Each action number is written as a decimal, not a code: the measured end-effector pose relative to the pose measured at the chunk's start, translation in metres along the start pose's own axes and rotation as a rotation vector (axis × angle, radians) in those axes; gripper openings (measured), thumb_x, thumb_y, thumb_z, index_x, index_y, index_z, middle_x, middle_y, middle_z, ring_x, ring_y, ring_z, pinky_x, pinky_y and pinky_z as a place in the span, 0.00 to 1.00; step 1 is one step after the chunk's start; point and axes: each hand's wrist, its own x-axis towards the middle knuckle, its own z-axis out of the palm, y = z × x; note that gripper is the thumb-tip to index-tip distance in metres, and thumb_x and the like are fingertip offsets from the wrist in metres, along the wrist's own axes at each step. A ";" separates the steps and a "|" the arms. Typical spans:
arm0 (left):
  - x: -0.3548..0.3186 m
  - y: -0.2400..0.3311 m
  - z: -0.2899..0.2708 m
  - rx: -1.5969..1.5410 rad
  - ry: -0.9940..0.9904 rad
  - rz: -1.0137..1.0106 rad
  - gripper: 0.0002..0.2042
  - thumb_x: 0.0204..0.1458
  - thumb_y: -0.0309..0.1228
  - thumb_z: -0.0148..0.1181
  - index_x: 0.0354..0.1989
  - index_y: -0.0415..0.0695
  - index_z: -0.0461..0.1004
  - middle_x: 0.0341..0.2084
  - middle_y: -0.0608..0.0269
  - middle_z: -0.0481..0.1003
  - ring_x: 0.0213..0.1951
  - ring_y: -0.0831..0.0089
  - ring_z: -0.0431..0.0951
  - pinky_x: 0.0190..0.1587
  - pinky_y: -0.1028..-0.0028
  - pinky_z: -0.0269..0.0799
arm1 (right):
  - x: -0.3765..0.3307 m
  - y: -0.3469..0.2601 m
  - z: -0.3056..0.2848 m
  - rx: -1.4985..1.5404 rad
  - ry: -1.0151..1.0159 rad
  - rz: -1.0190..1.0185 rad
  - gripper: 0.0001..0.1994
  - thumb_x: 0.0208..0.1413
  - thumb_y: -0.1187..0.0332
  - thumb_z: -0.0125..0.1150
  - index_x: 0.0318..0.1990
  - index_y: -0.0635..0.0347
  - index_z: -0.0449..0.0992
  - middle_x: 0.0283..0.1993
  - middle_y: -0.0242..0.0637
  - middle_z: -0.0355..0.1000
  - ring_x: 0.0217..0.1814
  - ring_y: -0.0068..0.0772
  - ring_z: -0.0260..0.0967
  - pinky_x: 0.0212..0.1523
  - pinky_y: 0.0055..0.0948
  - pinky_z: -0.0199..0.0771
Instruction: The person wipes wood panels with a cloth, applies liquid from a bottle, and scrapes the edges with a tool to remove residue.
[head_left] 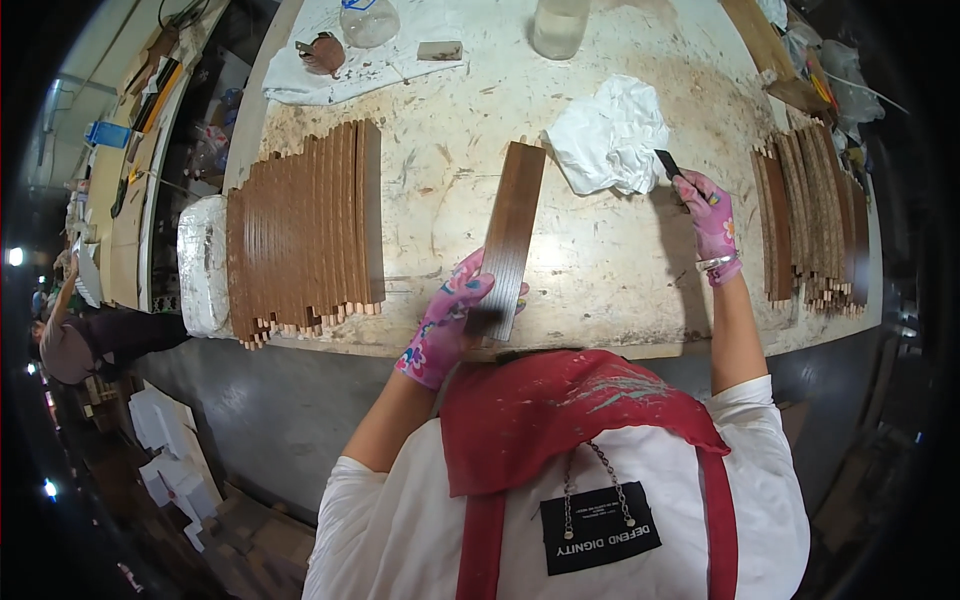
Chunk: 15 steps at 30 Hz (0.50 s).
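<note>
My left hand (448, 308), in a pink flowered glove, grips a brown wooden slat (518, 225) near its lower end. The slat leans away from me over the worktable, its wide grained face up and short pale pegs at its far tip. Out to the right, my right hand (712, 218), gloved alike, is closed round a small dark flat-ended tool (668, 163), which looks like a scraper; most of its handle is hidden in the fingers. Beside that tool lies a crumpled white cloth (610, 135) on the table.
A row of brown slats (310, 230) with pale peg ends stands at left, against a plastic-wrapped white block (204, 265). More slats (810, 215) stand at right. Farther back are a white towel (375, 85), a small block (440, 50) and a jar (560, 28). Another person (80, 345) is far left.
</note>
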 end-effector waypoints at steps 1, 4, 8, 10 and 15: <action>0.001 -0.002 0.001 -0.003 0.037 0.020 0.33 0.54 0.35 0.57 0.67 0.40 0.52 0.48 0.54 0.69 0.47 0.67 0.74 0.48 0.68 0.75 | 0.004 0.007 -0.004 -0.021 0.042 -0.015 0.14 0.57 0.66 0.61 0.44 0.70 0.77 0.32 0.25 0.71 0.33 0.15 0.62 0.36 0.16 0.62; 0.001 -0.006 -0.001 -0.023 0.071 0.036 0.33 0.55 0.34 0.57 0.68 0.40 0.51 0.49 0.54 0.69 0.48 0.66 0.74 0.48 0.68 0.75 | 0.017 0.021 -0.020 -0.080 0.130 -0.021 0.14 0.56 0.66 0.62 0.43 0.69 0.77 0.32 0.26 0.73 0.33 0.14 0.63 0.36 0.16 0.63; 0.001 -0.004 0.004 -0.003 0.004 0.045 0.35 0.55 0.33 0.57 0.69 0.41 0.48 0.51 0.54 0.68 0.50 0.65 0.73 0.50 0.67 0.74 | 0.039 0.048 -0.048 -0.112 0.289 0.015 0.11 0.55 0.67 0.63 0.41 0.66 0.78 0.28 0.22 0.70 0.28 0.13 0.60 0.29 0.17 0.60; -0.005 -0.008 -0.002 -0.020 0.010 0.048 0.35 0.55 0.34 0.57 0.69 0.42 0.48 0.52 0.55 0.67 0.51 0.65 0.73 0.51 0.67 0.73 | 0.034 0.023 -0.032 -0.045 0.191 -0.011 0.12 0.55 0.66 0.64 0.40 0.66 0.78 0.26 0.19 0.67 0.26 0.13 0.58 0.26 0.17 0.57; -0.006 -0.003 -0.002 -0.006 0.004 0.094 0.35 0.56 0.35 0.54 0.70 0.44 0.45 0.57 0.54 0.64 0.57 0.59 0.69 0.57 0.61 0.69 | 0.020 -0.009 -0.002 -0.268 0.158 -0.085 0.13 0.55 0.62 0.62 0.37 0.65 0.77 0.23 0.25 0.66 0.27 0.18 0.60 0.29 0.21 0.60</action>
